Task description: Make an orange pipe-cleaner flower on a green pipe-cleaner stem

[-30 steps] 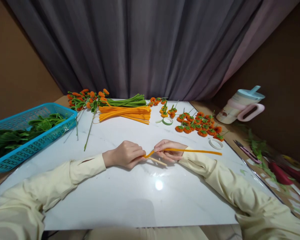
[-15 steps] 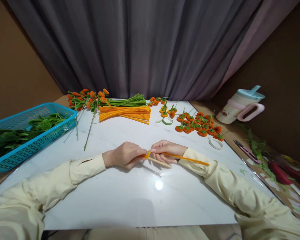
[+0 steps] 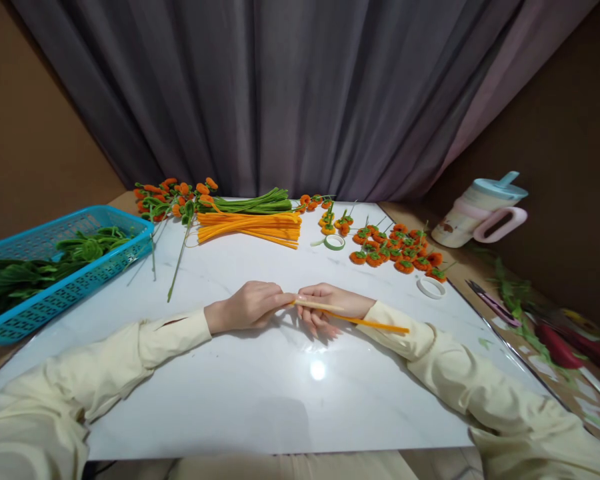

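My left hand (image 3: 250, 305) is closed, thumb and fingers pinching one end of a pale wooden stick (image 3: 323, 306) that points to the right. An orange pipe cleaner (image 3: 375, 325) starts at the pinched end of the stick. Its long free tail slants across my right palm and over the cream sleeve. My right hand (image 3: 336, 300) meets the left fingertips, palm partly turned up, its thumb and fingers closed around the pipe cleaner near the stick. The fingers hide most of the wound part.
Bundles of orange (image 3: 250, 227) and green pipe cleaners (image 3: 260, 201) lie at the back. Orange fuzzy flowers (image 3: 400, 250) sit at right, with green tape (image 3: 335, 243) and white tape (image 3: 431, 287). A blue basket (image 3: 70, 287) stands left, a tumbler (image 3: 473, 217) and scissors (image 3: 495, 303) right.
The stick has swung up in front of my right palm, and the right fingers have dropped beneath it. The pipe cleaner's tail has shifted slightly left. Little of the orange bend at the fingertips shows now.
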Tool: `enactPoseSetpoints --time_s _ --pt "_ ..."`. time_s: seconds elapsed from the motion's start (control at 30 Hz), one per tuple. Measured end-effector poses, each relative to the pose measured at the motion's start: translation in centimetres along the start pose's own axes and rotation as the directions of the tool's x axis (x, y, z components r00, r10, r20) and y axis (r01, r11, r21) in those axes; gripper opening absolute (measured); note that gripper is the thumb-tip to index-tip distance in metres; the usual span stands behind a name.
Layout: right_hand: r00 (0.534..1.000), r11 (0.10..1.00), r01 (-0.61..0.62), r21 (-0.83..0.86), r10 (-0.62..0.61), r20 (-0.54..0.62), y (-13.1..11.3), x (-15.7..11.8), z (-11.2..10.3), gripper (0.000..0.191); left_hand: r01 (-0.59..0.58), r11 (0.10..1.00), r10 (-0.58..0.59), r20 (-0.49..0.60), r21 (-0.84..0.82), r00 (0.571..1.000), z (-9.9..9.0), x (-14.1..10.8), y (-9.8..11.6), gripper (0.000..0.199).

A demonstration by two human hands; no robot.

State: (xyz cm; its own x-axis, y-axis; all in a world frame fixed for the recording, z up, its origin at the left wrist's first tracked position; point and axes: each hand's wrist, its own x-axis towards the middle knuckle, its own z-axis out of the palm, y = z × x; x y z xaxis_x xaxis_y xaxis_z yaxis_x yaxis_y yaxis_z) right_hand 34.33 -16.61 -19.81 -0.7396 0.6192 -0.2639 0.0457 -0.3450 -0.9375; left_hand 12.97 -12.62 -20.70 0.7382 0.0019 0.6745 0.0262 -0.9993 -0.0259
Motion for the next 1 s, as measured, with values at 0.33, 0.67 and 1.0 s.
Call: enactPoseSetpoints --time_s 0.33,0.67,1.0 --pt "0.994 0.991 -0.079 -0.108 0.070 -0.082 -0.2 0.0 1.3 0.035 0.339 0.941 -0.339 -0.029 0.010 0.940 0.7 0.2 0.0 0.016" --pt "0.997 0.977 -0.073 -0.198 0.075 0.005 -0.5 -0.5 1.3 0.028 0.328 0.931 -0.345 0.090 0.162 0.934 0.8 0.0 0.1 0.014" --pt "0.995 0.987 -0.104 -0.126 0.102 -0.021 -0.6 -0.2 1.2 0.031 0.315 0.930 -0.340 0.120 0.189 0.933 0.9 -0.1 0.0 0.019"
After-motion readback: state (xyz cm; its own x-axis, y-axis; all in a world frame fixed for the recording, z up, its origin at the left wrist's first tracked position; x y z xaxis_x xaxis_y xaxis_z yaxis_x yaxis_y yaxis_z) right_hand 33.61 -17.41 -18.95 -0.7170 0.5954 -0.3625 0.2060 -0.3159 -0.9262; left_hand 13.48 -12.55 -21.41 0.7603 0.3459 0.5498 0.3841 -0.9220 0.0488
